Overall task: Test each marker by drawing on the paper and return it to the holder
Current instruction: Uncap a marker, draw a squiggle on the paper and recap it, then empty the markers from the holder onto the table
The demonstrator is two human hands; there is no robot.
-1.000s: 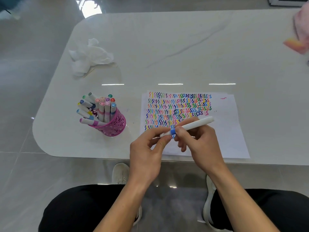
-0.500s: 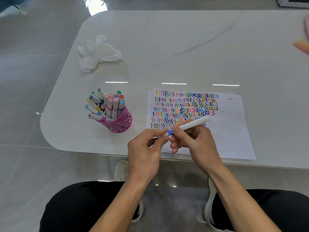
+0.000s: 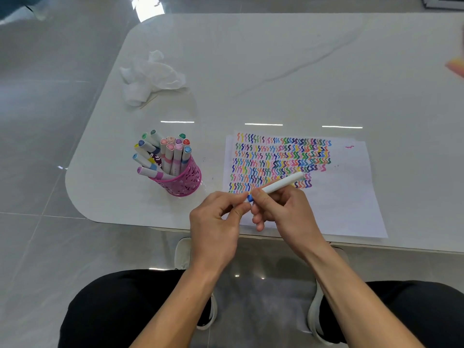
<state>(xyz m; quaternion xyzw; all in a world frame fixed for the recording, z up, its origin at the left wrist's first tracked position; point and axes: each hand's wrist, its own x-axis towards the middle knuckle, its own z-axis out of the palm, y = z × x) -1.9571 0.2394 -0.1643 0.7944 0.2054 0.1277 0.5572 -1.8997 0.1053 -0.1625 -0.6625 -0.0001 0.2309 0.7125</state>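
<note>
A pink perforated pen holder [image 3: 184, 183] stands on the white tabletop [image 3: 276, 59], to the left of the paper. It is packed with capped markers [image 3: 173, 156] standing upright or leaning out to the left. About fourteen cap ends can be counted, in green, teal, blue, yellow, pink, peach, purple and red.

One white marker [image 3: 281, 184] is out of the holder, held above the near left part of the paper [image 3: 349, 197]. It lies slanted, with its white end up and to the right and its blue-banded end down and to the left. The right hand [image 3: 285, 209] has its grip wrapped round the barrel, thumb on top. The left hand [image 3: 216, 217] pinches the blue end between thumb and forefinger, so its grip is narrow and closed on the marker. Whether the cap is on or off cannot be told.

The paper lies flat near the front edge of the tabletop, and a second sheet's edge shows beneath it. Its upper left part is filled with rows of small squiggles in many colours, and one lone pink squiggle [image 3: 349, 146] sits apart near the top right.

One crumpled white tissue [image 3: 150, 76] lies on the far left of the tabletop, well apart from the holder. A blurred pink and orange thing [image 3: 455, 67] shows at the right edge.
</note>
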